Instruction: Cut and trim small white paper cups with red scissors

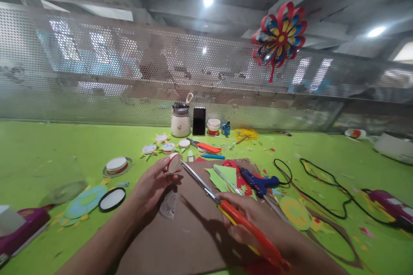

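My left hand (pixel 149 187) pinches a small round white disc (pixel 174 163) with a red rim, held above a brown cardboard sheet (pixel 155 245). Long scissors (pixel 243 222) with red-orange and yellow handles are gripped by my right hand (pixel 266 219). Their silver blades look close together, and the tips point at the disc's right edge; whether they touch it I cannot tell. Below the left hand lies a clear protractor (pixel 168 206). Green paper (pixel 227 174), red paper scraps and a blue glue gun (pixel 260 180) rest beyond my right hand.
White lids (pixel 149 149) with paper points, a box cutter (pixel 208 148), a jar (pixel 180 122) and a phone (pixel 199 121) stand or lie at the back. A black cord (pixel 332 176) loops across the right. Purple tools (pixel 24 227) lie at both sides. A perforated screen (pixel 129 51) closes the far edge.
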A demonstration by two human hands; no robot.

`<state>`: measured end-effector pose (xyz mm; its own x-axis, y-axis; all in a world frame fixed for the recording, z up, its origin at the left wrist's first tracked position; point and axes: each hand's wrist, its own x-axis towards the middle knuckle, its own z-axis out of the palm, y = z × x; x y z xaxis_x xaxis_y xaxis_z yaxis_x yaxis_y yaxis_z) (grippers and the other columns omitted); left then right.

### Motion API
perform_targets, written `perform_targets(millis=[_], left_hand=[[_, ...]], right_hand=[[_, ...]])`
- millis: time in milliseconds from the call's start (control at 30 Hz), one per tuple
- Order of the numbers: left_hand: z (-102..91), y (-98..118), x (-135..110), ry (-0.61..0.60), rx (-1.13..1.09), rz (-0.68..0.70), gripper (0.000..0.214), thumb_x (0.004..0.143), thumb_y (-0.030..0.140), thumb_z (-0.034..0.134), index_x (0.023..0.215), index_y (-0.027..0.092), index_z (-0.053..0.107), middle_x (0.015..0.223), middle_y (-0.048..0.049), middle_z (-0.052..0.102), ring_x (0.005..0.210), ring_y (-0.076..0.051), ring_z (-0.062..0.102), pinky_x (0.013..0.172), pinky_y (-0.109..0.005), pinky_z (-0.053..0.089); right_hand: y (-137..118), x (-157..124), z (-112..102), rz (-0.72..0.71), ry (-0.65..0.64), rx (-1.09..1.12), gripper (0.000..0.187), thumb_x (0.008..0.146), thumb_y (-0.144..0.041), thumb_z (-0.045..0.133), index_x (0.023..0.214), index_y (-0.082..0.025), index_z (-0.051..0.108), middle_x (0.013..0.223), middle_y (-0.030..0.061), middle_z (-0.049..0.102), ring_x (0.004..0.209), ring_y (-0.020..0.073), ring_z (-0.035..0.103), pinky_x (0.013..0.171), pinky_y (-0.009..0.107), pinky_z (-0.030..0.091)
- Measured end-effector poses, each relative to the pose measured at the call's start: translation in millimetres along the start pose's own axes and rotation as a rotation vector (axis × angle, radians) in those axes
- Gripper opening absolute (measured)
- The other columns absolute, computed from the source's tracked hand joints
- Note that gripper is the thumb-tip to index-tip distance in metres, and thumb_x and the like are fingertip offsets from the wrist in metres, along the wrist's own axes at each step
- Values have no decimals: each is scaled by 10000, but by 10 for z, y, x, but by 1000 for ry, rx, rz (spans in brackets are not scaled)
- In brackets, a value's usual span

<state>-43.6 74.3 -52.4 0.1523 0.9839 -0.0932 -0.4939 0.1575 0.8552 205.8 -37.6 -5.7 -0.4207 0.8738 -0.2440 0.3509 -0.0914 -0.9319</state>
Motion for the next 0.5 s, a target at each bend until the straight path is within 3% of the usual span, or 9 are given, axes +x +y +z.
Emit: perform_targets(millis=[167, 333, 500], left_hand=[[45, 18, -52, 1, 0, 44, 325, 769, 230, 758, 1088, 186, 718, 1053, -73, 713, 821, -173, 664, 690, -267, 566], [83, 59, -97, 0, 15, 71, 424, 737, 160, 777, 1152, 206, 702, 1211, -73, 691, 915, -157, 660, 728, -231, 555], [90, 82, -108, -20, 75, 118, 530, 717, 182, 801, 1228, 215, 664, 1212, -85, 689, 888, -160, 670, 751, -243, 553]], right_hand=[[-56, -8, 20, -29, 83, -194, 461, 622, 2, 548, 1041, -169, 642, 742, -25, 562, 634, 106, 501, 547, 187, 381], [5, 4, 44, -23, 176, -281, 629, 603, -40, 584, 1218, -166, 629, 857, 27, 657, 736, 167, 590, 645, 237, 470], [1, 4, 52, -92, 213, -294, 673, 597, -67, 580, 1260, -161, 639, 1040, 73, 712, 933, 237, 651, 800, 286, 512]])
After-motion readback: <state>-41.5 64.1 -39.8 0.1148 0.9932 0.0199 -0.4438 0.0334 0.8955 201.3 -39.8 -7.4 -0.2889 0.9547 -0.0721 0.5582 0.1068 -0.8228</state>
